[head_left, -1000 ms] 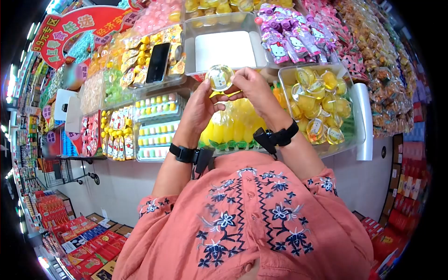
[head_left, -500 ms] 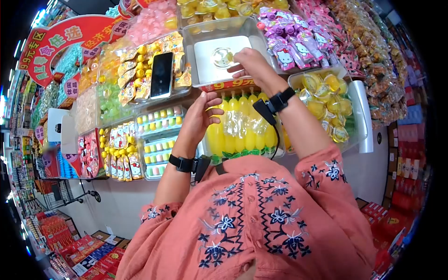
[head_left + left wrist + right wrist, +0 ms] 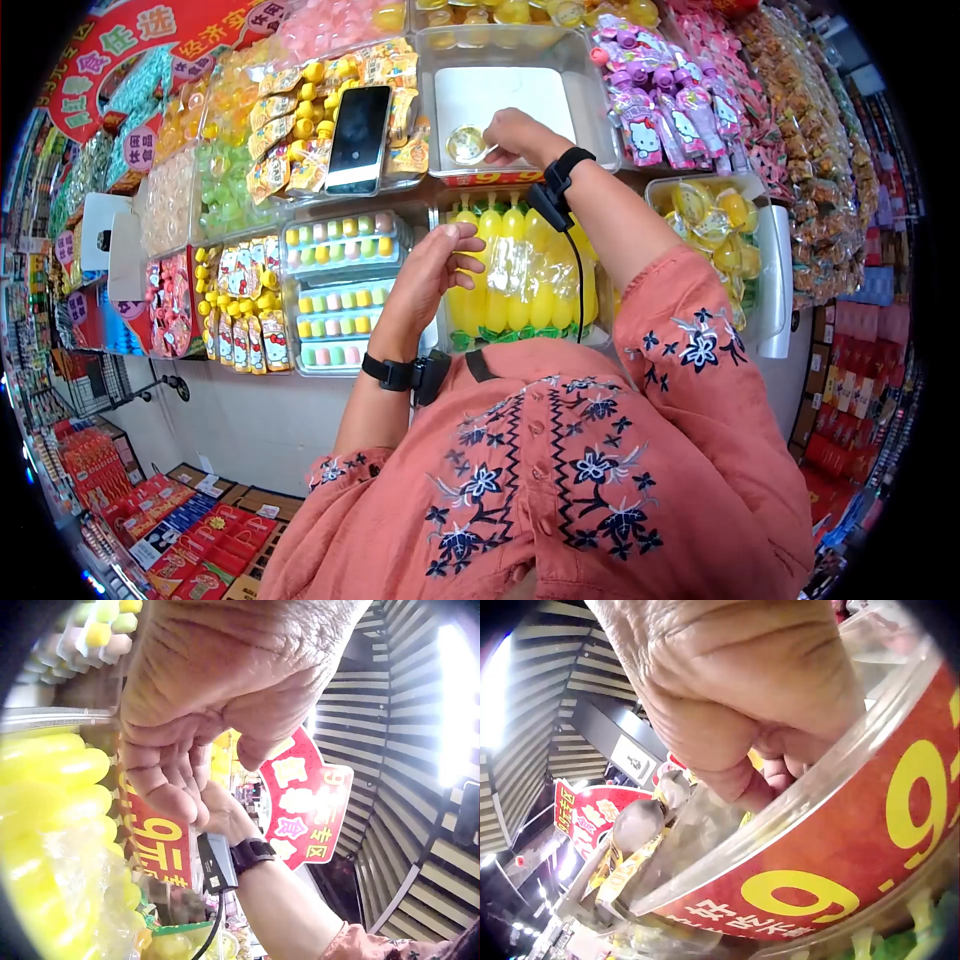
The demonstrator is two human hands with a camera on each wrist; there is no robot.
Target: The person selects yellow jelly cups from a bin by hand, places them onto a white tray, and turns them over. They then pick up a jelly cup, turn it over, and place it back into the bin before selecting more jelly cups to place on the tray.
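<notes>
In the head view my right hand reaches into a clear plastic bin with a white base. Its curled fingers pinch the edge of a small round jelly cup with a clear lid, low in the bin's near left corner. The right wrist view shows those fingers dipping behind the bin's front wall, which mostly hides the cup. My left hand hovers with loosely bent fingers and nothing in them, beside the long yellow tubes in front of the bin.
A black phone lies on yellow-capped pouches left of the bin. Purple cartoon pouches stand to its right. Nearer right, another bin holds yellow jelly cups. Trays of pastel candies sit left of the left hand. A red price strip fronts the bin.
Both hands held the jelly cup above the counter; then the left hand let go and the right took it into the bin. The cup now sits nearer the bin's front left corner.
</notes>
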